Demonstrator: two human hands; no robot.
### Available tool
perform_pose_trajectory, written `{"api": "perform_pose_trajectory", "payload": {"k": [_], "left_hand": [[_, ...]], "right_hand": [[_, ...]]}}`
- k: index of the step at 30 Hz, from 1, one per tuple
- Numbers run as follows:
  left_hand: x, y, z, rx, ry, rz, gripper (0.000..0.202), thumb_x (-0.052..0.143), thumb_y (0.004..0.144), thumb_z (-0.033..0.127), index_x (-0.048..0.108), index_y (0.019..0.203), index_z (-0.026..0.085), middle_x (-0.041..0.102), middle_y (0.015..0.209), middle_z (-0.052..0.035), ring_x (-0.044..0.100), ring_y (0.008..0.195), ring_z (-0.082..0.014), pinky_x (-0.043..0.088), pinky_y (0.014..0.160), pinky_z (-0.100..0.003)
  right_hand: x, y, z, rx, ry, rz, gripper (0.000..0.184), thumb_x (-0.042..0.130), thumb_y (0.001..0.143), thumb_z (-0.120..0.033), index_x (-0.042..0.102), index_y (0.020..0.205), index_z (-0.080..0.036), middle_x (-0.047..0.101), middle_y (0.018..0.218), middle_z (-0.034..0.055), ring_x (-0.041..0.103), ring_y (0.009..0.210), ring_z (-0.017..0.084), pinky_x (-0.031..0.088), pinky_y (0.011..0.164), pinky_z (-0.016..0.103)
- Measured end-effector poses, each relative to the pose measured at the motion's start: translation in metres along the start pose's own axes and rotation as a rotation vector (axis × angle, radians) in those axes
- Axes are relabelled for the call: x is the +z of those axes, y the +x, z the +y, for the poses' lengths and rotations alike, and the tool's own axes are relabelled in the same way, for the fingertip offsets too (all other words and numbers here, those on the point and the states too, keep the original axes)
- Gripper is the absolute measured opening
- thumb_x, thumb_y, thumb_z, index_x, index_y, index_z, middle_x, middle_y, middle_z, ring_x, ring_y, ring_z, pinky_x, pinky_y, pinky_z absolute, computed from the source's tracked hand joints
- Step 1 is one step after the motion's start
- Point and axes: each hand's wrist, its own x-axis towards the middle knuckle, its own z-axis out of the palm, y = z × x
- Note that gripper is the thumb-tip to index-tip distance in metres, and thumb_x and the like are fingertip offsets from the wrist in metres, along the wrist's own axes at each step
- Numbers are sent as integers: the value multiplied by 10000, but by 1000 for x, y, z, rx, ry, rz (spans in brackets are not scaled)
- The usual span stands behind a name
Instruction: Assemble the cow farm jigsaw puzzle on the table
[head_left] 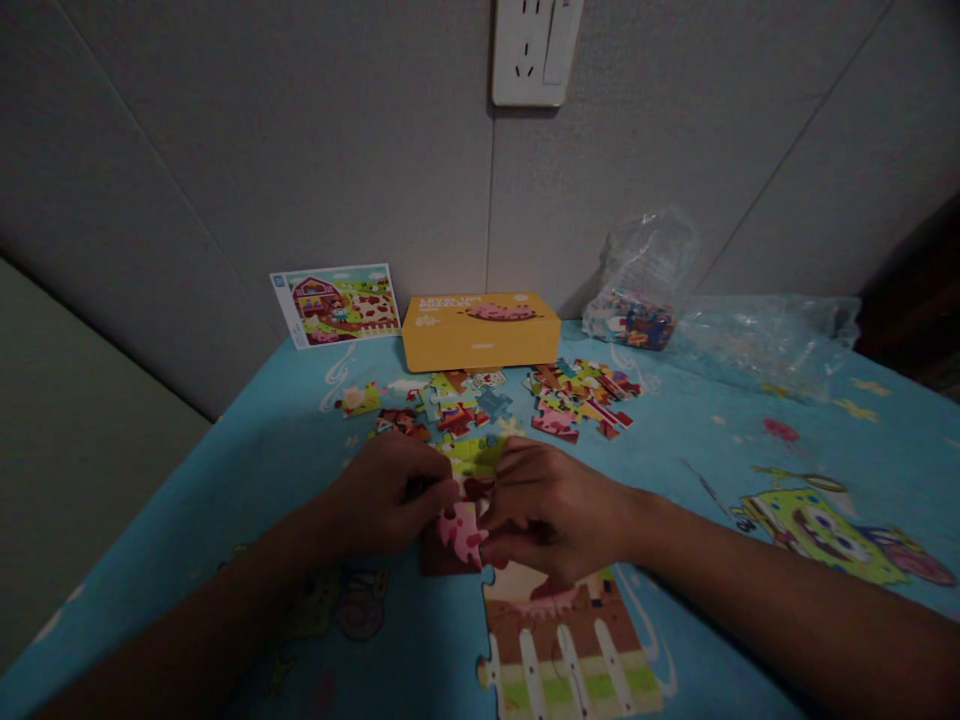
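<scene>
A pink jigsaw puzzle piece (463,533) sits between the fingertips of both hands, above a dark brown-red patch of puzzle. My left hand (394,490) is closed, its thumb at the piece's upper left edge. From the other side, my right hand (551,505) pinches at the piece's right edge with bent fingers. Just below the right hand lies a joined puzzle section (566,645) with a white fence and green grass. Behind the hands, a yellow-green puzzle section (476,457) shows in part; the hands cover the rest.
Loose puzzle pieces (581,395) are piled beyond the hands, with more pieces (454,405) to their left. A yellow puzzle box (480,345) stands by the wall, beside a farm picture card (345,305). Clear plastic bags (757,335), one holding pieces, lie back right on the blue patterned cloth (720,440).
</scene>
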Motion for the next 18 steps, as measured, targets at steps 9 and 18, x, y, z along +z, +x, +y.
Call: {"api": "perform_pose_trajectory", "payload": {"k": [9, 18], "left_hand": [[-2, 0, 4, 1, -33, -5, 356, 482, 882, 292, 444, 553, 161, 349, 500, 45, 355, 471, -81, 242, 518, -239], [-5, 2, 7, -29, -221, 58, 325, 502, 883, 317, 588, 629, 134, 502, 525, 18, 446, 482, -86, 301, 484, -202]], "right_hand": [[-3, 0, 0, 9, 8, 44, 104, 624, 848, -235, 639, 765, -174, 571, 553, -18, 543, 572, 150, 428, 682, 319], [-6, -1, 3, 3, 33, 168, 75, 583, 824, -198, 620, 763, -173, 508, 515, -44, 492, 522, 127, 393, 625, 302]]}}
